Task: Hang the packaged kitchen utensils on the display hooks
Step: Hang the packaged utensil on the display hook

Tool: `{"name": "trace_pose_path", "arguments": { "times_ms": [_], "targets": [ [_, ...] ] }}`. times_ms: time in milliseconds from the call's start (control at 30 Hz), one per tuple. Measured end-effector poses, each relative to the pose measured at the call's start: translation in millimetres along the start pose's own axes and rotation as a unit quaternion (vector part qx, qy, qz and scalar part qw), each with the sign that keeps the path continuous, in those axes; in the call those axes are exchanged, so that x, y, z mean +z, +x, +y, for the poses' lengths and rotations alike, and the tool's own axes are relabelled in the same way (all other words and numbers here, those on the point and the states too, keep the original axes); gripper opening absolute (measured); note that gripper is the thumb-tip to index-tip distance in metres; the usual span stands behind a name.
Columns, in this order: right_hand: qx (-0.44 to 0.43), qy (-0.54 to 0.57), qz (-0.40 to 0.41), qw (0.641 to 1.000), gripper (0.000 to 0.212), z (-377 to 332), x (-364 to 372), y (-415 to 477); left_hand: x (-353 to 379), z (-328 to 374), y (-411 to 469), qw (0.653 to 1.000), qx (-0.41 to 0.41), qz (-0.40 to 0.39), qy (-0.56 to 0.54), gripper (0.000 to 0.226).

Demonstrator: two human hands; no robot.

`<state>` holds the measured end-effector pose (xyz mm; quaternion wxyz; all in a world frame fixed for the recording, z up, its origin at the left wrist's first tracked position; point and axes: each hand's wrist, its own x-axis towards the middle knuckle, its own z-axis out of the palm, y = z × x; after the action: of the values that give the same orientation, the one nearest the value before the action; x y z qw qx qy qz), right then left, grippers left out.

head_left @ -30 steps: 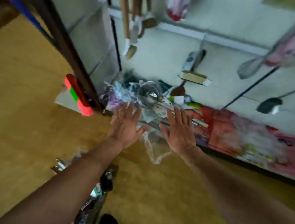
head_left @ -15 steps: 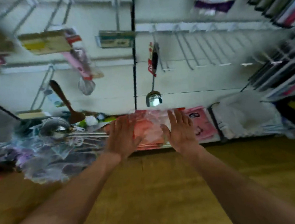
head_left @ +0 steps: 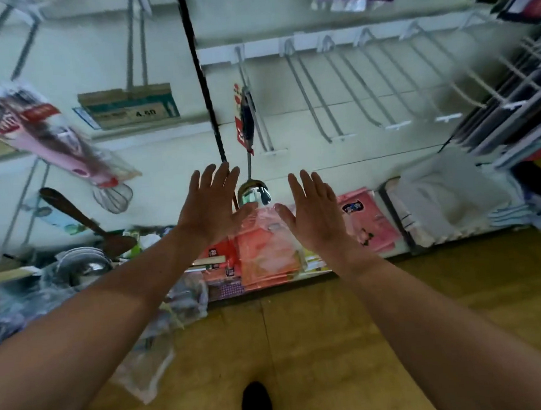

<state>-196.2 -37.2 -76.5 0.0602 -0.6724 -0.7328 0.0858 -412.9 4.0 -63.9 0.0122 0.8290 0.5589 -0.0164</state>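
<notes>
My left hand (head_left: 209, 206) and right hand (head_left: 315, 212) are spread flat and empty. My left thumb overlaps the hanging ladle (head_left: 255, 193), whose label is blurred.

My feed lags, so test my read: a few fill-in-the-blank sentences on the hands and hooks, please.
The left hand and right hand are open and hold ____. The bowl of the packaged ladle shows between the two ____. The hooks right of the ladle are ____. The packaged whisk hangs ____ of the ladle. Missing: nothing; hands; empty; left.
</notes>
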Motion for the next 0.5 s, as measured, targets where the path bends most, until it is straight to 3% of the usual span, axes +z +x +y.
{"name": "trace_pose_path", "arguments": {
  "times_ms": [67,133,167,233,300,400,500],
  "targets": [
    [-0.005,0.012,-0.008,1.0,0.082,-7.6,3.4,19.7,-6.0,-14.2,14.2,0.999,-0.021,0.011,-0.024,0.095],
    [0.007,0.034,-0.001,0.999,0.08,-15.7,5.7,40.5,-14.1,-20.8,38.9,0.988,-0.065,0.034,-0.139,0.096],
    [0.022,0.07,0.007,0.997,0.079,-19.1,8.6,53.1,-18.1,-24.3,56.0,0.963,-0.104,0.016,-0.249,0.098],
    [0.096,0.18,-0.034,0.978,0.072,-24.1,16.9,78.8,-26.5,-32.9,92.0,0.87,-0.158,-0.05,-0.464,0.122],
    [0.171,0.329,-0.084,0.925,0.062,-27.9,27.8,102.6,-27.4,-45.0,123.3,0.812,-0.165,-0.067,-0.556,0.142],
    [0.197,0.48,-0.08,0.851,0.065,-28.1,48.6,131.2,-29.2,-53.4,155.8,0.757,-0.159,-0.09,-0.627,0.123],
    [0.185,0.503,-0.088,0.84,0.066,-31.6,58.4,149.1,-29.0,-54.4,170.3,0.753,-0.119,-0.105,-0.638,0.106]
  ]
}}
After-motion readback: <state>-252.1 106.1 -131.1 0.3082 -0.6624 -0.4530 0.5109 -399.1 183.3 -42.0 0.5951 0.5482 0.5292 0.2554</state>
